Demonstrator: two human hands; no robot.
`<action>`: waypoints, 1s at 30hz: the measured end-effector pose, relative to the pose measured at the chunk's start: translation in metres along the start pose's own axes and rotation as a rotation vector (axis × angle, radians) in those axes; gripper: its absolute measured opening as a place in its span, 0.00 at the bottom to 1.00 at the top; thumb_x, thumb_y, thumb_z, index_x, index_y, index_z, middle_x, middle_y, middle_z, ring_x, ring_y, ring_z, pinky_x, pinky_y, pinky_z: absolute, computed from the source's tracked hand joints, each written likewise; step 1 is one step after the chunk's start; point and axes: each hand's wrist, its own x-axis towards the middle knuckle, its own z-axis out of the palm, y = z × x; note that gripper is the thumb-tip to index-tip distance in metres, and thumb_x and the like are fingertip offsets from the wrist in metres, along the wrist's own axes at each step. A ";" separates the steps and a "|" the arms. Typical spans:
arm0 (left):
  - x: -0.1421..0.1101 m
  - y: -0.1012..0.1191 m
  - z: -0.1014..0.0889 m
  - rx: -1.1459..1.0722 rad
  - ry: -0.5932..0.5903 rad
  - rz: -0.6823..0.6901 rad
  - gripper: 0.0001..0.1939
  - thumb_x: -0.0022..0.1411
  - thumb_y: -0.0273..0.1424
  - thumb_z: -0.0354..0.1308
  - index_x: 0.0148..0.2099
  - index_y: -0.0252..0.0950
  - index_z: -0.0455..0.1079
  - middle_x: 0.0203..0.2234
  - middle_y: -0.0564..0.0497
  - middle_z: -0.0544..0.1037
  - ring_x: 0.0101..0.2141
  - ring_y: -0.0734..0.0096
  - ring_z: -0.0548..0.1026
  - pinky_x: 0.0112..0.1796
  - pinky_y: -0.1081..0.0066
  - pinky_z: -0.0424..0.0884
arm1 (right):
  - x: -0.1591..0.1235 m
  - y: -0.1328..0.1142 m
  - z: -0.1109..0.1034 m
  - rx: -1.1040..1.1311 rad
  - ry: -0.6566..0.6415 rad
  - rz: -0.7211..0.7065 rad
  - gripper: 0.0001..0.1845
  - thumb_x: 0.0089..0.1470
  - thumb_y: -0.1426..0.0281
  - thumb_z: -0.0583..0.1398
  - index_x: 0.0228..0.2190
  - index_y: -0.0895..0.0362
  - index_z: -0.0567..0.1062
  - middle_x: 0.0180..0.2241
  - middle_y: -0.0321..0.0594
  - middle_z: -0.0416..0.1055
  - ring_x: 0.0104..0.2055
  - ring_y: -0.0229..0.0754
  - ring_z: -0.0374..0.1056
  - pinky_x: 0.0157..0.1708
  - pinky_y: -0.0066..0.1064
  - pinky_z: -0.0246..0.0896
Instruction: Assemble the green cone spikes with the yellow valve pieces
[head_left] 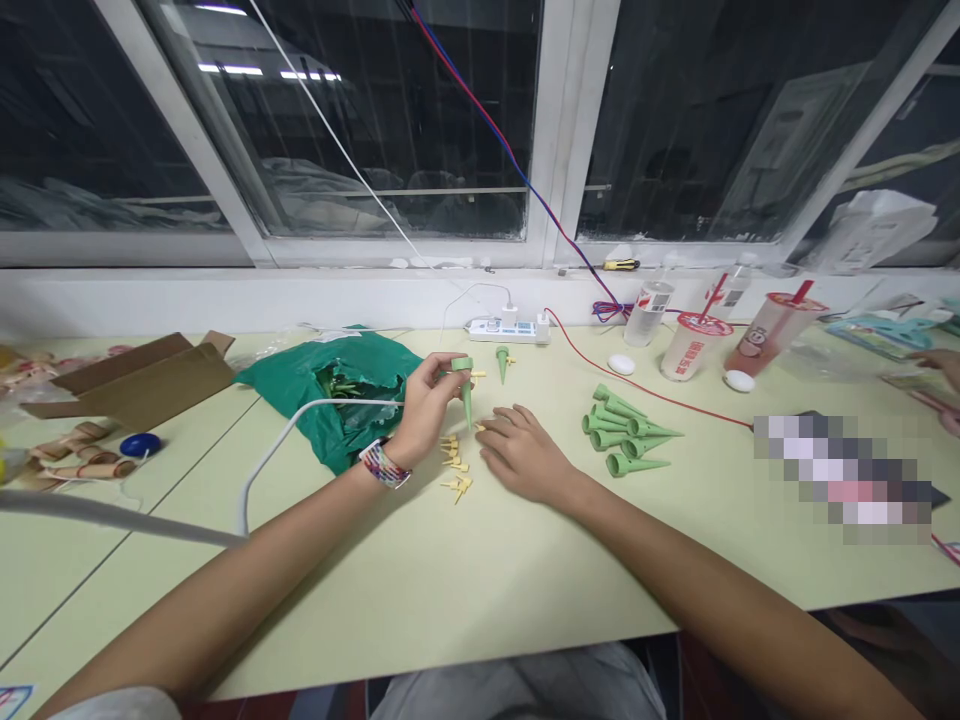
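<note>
Partly lost sight of the left grip's (427, 400) far fingers behind a green spike (466, 385). Pinched that spike there between thumb and fingers, nearly upright, narrow end down, a yellow peg (478, 374) jutting from its side. Could not tell contact from a gap beneath its tip. Held the right grip (529, 455) low and palm down, fingers loosely spread, with a small yellow piece (480, 427) by the fingertips; could not tell a pinch from a mere touch. Made out only some green contents through the torn opening of a green bag (300, 375), left of the left grip. Could not identify a pixelated object (847, 480) far right of the right grip, and saw just part of another person's hand (946, 372), cut off by the frame.

Noted loose yellow pieces (461, 485) on the pale surface (525, 600) between the grips and nearer the wearer, a second green spike (502, 365) beyond, and a pile of green spikes (634, 440) right of the right grip. Saw a power strip (491, 332) beyond both grips, lidded cups (684, 352) and bottles (646, 315) farther right, an open cardboard box (142, 385) far left, and dark windows (675, 110) behind.
</note>
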 end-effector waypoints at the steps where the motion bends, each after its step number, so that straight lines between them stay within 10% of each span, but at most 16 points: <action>1: 0.000 -0.001 0.000 0.017 -0.005 0.006 0.14 0.56 0.33 0.68 0.45 0.36 0.78 0.34 0.50 0.75 0.35 0.68 0.75 0.33 0.71 0.70 | -0.001 0.001 0.000 0.002 0.019 -0.001 0.13 0.68 0.70 0.55 0.47 0.55 0.78 0.49 0.48 0.76 0.59 0.55 0.64 0.60 0.50 0.58; 7: -0.002 -0.003 -0.002 0.104 -0.052 0.040 0.14 0.58 0.34 0.66 0.47 0.37 0.77 0.34 0.51 0.75 0.34 0.67 0.76 0.35 0.69 0.72 | -0.005 0.013 -0.013 0.155 0.175 0.145 0.12 0.63 0.78 0.53 0.41 0.54 0.74 0.39 0.44 0.75 0.40 0.46 0.71 0.43 0.38 0.64; 16: -0.011 0.002 0.003 0.160 -0.197 -0.018 0.17 0.58 0.35 0.67 0.49 0.37 0.76 0.35 0.51 0.77 0.36 0.66 0.78 0.36 0.68 0.72 | 0.005 0.015 -0.025 0.877 0.457 0.477 0.11 0.59 0.61 0.64 0.38 0.52 0.69 0.34 0.35 0.73 0.29 0.39 0.74 0.32 0.32 0.68; 30: -0.018 0.005 0.005 0.192 -0.295 -0.077 0.17 0.58 0.37 0.67 0.49 0.38 0.76 0.37 0.50 0.78 0.37 0.64 0.78 0.41 0.66 0.74 | 0.003 0.010 -0.024 0.898 0.480 0.441 0.10 0.61 0.62 0.64 0.38 0.53 0.71 0.37 0.35 0.73 0.25 0.37 0.74 0.28 0.30 0.66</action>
